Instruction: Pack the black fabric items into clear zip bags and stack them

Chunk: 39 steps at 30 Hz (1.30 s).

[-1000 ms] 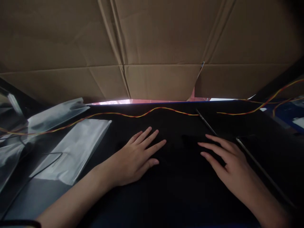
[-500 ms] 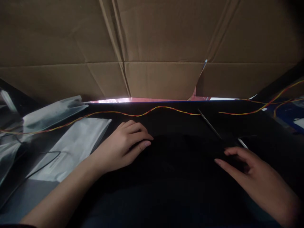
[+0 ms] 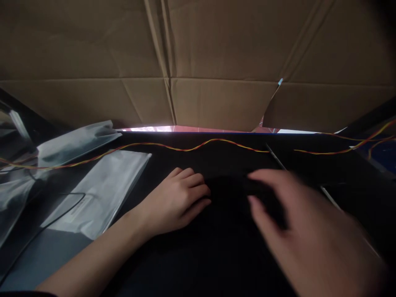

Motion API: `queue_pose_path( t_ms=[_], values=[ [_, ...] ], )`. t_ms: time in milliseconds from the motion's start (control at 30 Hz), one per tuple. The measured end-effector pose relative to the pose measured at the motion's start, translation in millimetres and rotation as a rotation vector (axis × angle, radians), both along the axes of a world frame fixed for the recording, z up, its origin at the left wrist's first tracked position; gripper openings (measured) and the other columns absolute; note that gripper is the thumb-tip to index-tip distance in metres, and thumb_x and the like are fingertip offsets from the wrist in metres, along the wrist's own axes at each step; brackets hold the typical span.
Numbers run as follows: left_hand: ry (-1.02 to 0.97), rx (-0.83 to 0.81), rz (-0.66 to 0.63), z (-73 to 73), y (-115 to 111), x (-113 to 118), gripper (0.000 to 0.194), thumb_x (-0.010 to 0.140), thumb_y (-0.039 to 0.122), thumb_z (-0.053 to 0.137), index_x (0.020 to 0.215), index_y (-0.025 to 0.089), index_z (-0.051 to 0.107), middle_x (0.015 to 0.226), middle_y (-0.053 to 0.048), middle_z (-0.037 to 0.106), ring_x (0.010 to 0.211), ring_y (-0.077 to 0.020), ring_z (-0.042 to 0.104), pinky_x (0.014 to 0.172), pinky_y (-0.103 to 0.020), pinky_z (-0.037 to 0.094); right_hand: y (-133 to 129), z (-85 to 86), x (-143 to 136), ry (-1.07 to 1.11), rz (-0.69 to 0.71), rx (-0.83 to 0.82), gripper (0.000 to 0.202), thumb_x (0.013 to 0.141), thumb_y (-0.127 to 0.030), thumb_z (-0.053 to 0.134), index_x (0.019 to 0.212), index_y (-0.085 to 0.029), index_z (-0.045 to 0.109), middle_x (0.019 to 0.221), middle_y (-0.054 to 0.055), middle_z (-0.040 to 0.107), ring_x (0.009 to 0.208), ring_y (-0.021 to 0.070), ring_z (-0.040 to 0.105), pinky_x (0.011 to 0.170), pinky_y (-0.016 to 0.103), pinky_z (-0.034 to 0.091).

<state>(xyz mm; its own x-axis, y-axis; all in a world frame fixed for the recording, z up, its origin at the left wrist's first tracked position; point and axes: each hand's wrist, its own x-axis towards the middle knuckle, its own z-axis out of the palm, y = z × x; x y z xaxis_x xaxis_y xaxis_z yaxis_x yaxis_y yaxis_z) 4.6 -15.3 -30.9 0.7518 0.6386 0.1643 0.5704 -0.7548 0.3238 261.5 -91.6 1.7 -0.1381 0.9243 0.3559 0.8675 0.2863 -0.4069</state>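
My left hand (image 3: 177,202) rests on the dark surface (image 3: 216,255) near the middle, its fingers curled and drawn together; whatever lies under them is too dark to make out. To the right, my right hand (image 3: 297,222) is blurred, with thumb and forefinger spread wide and nothing visible between them. A thin dark rod (image 3: 275,156) lies behind my right hand and is partly hidden by it. Beyond both hands runs a twisted red and yellow wire (image 3: 185,149), and a second length (image 3: 324,153) lies at the right.
Clear plastic bags (image 3: 77,142) and a flat white bag (image 3: 102,187) lie at the left, with a thin black cable (image 3: 40,233) across the flat one. A brown cardboard sheet (image 3: 216,49) stands behind. Another thin, shiny-edged object (image 3: 331,197) is at the right.
My right hand has moved left, nearer my left hand, and looks larger. My left hand has shifted slightly right and down, its fingers more curled. The view has shifted a little.
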Motion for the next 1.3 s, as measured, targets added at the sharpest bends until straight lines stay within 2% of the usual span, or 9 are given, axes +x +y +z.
queue_pose_path(
  t_ms=[167, 300, 433, 633, 800, 900, 1000, 1200, 1300],
  values=[
    [0.004, 0.045, 0.021, -0.4, 3, -5, 0.02, 0.109, 0.023, 0.05, 0.104, 0.02, 0.07, 0.1, -0.005, 0.068, 0.09, -0.023, 0.057, 0.079, -0.04, 0.037, 9, -21.8, -40, -0.165, 0.222, -0.061, 0.032, 0.106, -0.027, 0.056, 0.137, -0.024, 0.065, 0.11, 0.01, 0.082, 0.095, 0.0345, 0.079, 0.082, 0.054, 0.064],
    [-0.073, 0.061, 0.06, 5.0, 4, -9, 0.018, 0.111, 0.027, 0.05, 0.113, 0.021, 0.067, 0.108, -0.005, 0.07, 0.097, -0.0235, 0.061, 0.083, -0.041, 0.04, -2, -25.2, -8, 0.008, 0.169, 0.024, 0.023, 0.11, -0.032, 0.056, 0.128, -0.032, 0.07, 0.128, 0.006, 0.077, 0.118, 0.0299, 0.074, 0.098, 0.051, 0.063],
    [-0.107, 0.031, -0.017, 7.6, 1, -9, 0.033, 0.111, 0.037, 0.056, 0.141, 0.026, 0.062, 0.133, -0.008, 0.066, 0.113, -0.0261, 0.063, 0.095, -0.043, 0.044, -18, -35.5, 26, -0.086, 0.2, 0.025, 0.038, 0.099, -0.045, 0.074, 0.136, -0.037, 0.068, 0.153, 0.006, 0.064, 0.139, 0.0366, 0.062, 0.102, 0.055, 0.064],
    [-0.058, -0.032, -0.131, -2.7, 1, -4, 0.05, 0.106, 0.057, 0.065, 0.148, 0.029, 0.062, 0.146, -0.011, 0.064, 0.126, -0.032, 0.063, 0.104, -0.047, 0.048, -23, -52.7, 39, 0.03, 0.145, 0.002, 0.029, 0.106, -0.032, 0.066, 0.133, -0.038, 0.069, 0.129, 0.003, 0.073, 0.116, 0.0257, 0.075, 0.098, 0.044, 0.066],
    [-0.055, -0.016, -0.16, -4.6, 1, -3, 0.046, 0.105, 0.043, 0.071, 0.148, 0.029, 0.063, 0.15, -0.012, 0.063, 0.13, -0.0335, 0.061, 0.106, -0.048, 0.049, -17, -53.1, 35, -0.007, 0.113, 0.084, 0.021, 0.103, -0.016, 0.064, 0.109, -0.031, 0.076, 0.105, 0.004, 0.072, 0.099, 0.025, 0.073, 0.09, 0.044, 0.064],
    [-0.073, 0.057, -0.221, -1.3, -1, -4, 0.05, 0.106, 0.033, 0.069, 0.155, 0.035, 0.058, 0.161, -0.01, 0.056, 0.142, -0.0351, 0.054, 0.113, -0.051, 0.043, -21, -52.2, 38, -0.075, 0.158, 0.032, 0.025, 0.101, -0.014, 0.065, 0.109, -0.032, 0.08, 0.109, 0.006, 0.073, 0.103, 0.0269, 0.072, 0.09, 0.046, 0.064],
    [-0.032, 0.068, -0.283, 1.0, -3, -4, 0.04, 0.109, 0.036, 0.064, 0.149, 0.035, 0.064, 0.162, -0.008, 0.058, 0.148, -0.0351, 0.052, 0.117, -0.051, 0.038, -28, -50.4, 46, -0.037, 0.198, -0.046, 0.023, 0.099, -0.036, 0.074, 0.12, -0.039, 0.08, 0.131, 0.006, 0.07, 0.119, 0.0314, 0.071, 0.093, 0.047, 0.066],
    [-0.092, -0.092, -0.262, 1.6, -1, -1, 0.041, 0.11, 0.051, 0.059, 0.14, 0.026, 0.07, 0.144, -0.01, 0.069, 0.132, -0.0321, 0.061, 0.113, -0.049, 0.039, -24, -55.9, 44, 0.153, -0.265, -0.123, 0.036, 0.104, -0.058, 0.061, 0.123, -0.032, 0.075, 0.124, 0.009, 0.074, 0.107, 0.0312, 0.074, 0.086, 0.049, 0.064],
    [-0.225, -0.14, -0.174, 4.1, 1, -5, 0.043, 0.113, 0.053, 0.05, 0.143, 0.027, 0.068, 0.143, -0.009, 0.067, 0.13, -0.0301, 0.06, 0.111, -0.047, 0.041, -10, -55.8, 36, 0.146, -0.276, -0.261, 0.035, 0.1, -0.061, 0.064, 0.107, -0.028, 0.074, 0.108, 0.008, 0.077, 0.092, 0.0292, 0.075, 0.077, 0.044, 0.062]
  ],
)
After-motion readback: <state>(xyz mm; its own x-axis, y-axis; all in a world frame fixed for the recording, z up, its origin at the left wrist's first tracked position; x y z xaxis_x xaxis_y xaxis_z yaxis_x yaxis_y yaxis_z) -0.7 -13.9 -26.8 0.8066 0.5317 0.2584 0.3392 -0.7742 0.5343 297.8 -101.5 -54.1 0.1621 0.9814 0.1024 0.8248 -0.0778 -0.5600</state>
